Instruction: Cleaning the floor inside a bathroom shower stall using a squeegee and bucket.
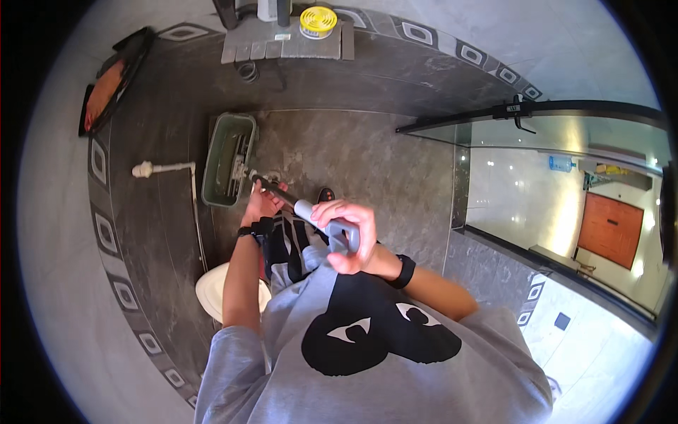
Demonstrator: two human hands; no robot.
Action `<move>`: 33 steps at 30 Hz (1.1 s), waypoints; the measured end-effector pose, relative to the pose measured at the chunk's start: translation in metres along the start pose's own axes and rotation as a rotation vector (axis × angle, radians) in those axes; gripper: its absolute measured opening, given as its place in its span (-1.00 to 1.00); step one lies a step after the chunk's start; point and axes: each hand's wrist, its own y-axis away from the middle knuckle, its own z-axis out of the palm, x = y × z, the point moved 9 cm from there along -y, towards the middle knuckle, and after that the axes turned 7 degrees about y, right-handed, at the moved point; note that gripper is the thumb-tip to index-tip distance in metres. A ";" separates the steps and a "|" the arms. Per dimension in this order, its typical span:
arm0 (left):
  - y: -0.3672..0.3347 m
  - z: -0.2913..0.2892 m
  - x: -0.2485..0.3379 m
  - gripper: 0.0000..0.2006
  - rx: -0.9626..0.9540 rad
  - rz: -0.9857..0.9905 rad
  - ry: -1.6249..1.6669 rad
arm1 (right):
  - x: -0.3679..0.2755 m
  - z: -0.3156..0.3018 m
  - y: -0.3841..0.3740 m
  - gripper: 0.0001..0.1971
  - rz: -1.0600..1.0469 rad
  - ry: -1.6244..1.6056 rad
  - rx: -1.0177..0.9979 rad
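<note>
A mop with a dark pole [282,195] and a grey plastic grip slants from my chest down to the left. My right hand [361,230] is curled round the grey grip [340,237] at its upper end. Lower down, my left hand [263,203] holds the pole near the bucket's rim. The pole leads to a long, flat mop head [238,166] inside a grey-green rectangular bucket [207,173]. Water or details at the bucket's bottom are hard to make out.
White toilet [210,291] stands by my left elbow. A pale pipe [169,168] runs along the left wall. Ahead, a ledge [247,44] carries a yellow-lidded tub [318,23]. A black-framed glass door [551,124] stands right; my shoe [325,195] is on the tiled floor.
</note>
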 end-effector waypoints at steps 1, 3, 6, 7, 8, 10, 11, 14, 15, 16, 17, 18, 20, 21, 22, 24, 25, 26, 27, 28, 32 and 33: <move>-0.019 0.000 0.007 -0.53 -0.021 -0.015 0.077 | 0.009 0.005 -0.010 -0.46 0.092 0.073 -0.046; -0.037 -0.024 0.030 -0.66 -0.108 0.015 0.096 | 0.043 0.020 -0.012 -0.64 0.330 0.053 -0.034; -0.047 -0.015 0.053 -0.75 -0.207 -0.004 0.074 | 0.079 0.027 -0.033 -0.91 0.395 -0.139 0.058; -0.051 -0.015 0.058 -0.74 -0.149 -0.009 0.138 | 0.086 0.031 -0.043 -0.88 0.424 -0.146 0.040; -0.053 -0.014 0.062 -0.72 -0.083 -0.029 0.188 | 0.093 0.036 -0.055 -0.85 0.456 -0.149 0.041; -0.058 -0.018 0.080 -0.66 -0.011 -0.035 0.112 | 0.086 0.055 -0.094 -0.85 0.518 -0.057 -0.120; -0.063 -0.040 0.102 -0.66 -0.071 -0.037 0.122 | 0.085 0.084 -0.104 -0.85 0.586 0.002 -0.311; -0.059 -0.037 0.136 -0.70 -0.055 0.117 -0.222 | 0.095 0.118 -0.106 -0.80 0.629 0.086 -0.401; -0.038 0.022 0.128 -0.76 -0.191 0.280 -0.280 | 0.096 0.107 -0.104 -0.77 0.585 0.119 -0.358; -0.047 -0.022 0.143 -0.79 -0.081 0.150 -0.112 | 0.089 0.128 -0.106 -0.78 0.582 0.064 -0.385; -0.046 -0.022 0.149 -0.80 -0.108 0.145 -0.061 | 0.089 0.129 -0.107 -0.77 0.588 0.044 -0.374; -0.046 -0.023 0.150 -0.80 -0.132 0.141 -0.007 | 0.088 0.130 -0.107 -0.77 0.594 0.021 -0.365; -0.044 -0.035 0.145 -0.82 -0.019 0.241 0.114 | 0.072 0.130 -0.107 -0.78 0.531 0.034 -0.378; -0.041 -0.032 0.141 -0.83 -0.045 0.170 0.181 | 0.063 0.129 -0.112 -0.78 0.495 0.032 -0.377; -0.035 -0.033 0.143 -0.83 -0.038 0.175 0.185 | 0.055 0.127 -0.115 -0.78 0.497 0.024 -0.380; -0.015 -0.014 0.125 -0.82 -0.030 0.097 0.237 | 0.025 0.115 -0.120 -0.79 0.440 0.002 -0.411; -0.006 -0.013 0.116 -0.81 -0.064 0.014 0.250 | 0.011 0.111 -0.120 -0.79 0.422 -0.010 -0.426; 0.004 -0.007 0.108 -0.81 -0.057 0.011 0.247 | -0.004 0.103 -0.121 -0.79 0.405 -0.025 -0.430; 0.018 0.011 0.100 -0.81 -0.097 -0.018 0.164 | -0.019 0.092 -0.123 -0.77 0.352 -0.033 -0.390; 0.034 0.030 0.093 -0.81 -0.135 -0.045 0.080 | -0.032 0.079 -0.125 -0.75 0.297 -0.043 -0.351; 0.085 0.078 0.069 -0.83 -0.177 -0.038 -0.119 | -0.076 0.040 -0.115 -0.80 0.286 -0.132 -0.454; 0.090 0.085 0.061 -0.83 -0.103 -0.036 -0.036 | -0.086 0.031 -0.113 -0.80 0.259 -0.165 -0.453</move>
